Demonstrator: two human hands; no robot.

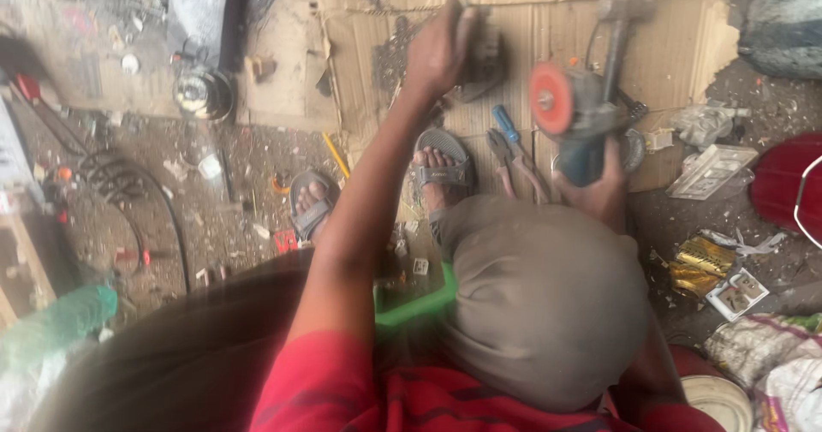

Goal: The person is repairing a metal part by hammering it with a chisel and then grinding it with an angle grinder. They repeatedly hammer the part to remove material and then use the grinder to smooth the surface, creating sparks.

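Both hands are gripping: the left hand (438, 48) clamping a dark metal part (484, 59) on the cardboard (360, 47), the right hand (599, 188) closing around an angle grinder (582, 115), whose disc is best kept clear of fingers.

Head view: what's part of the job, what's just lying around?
In use: grinder in right hand; dark metal part under left hand; cardboard.
Lying about: pliers, screwdriver, cable, wrappers.

I'm looking down at a rough floor workshop: flattened brown cardboard sheets (514, 29) at twelve o'clock, blue-handled pliers (511, 145), metal scraps littering dirt.
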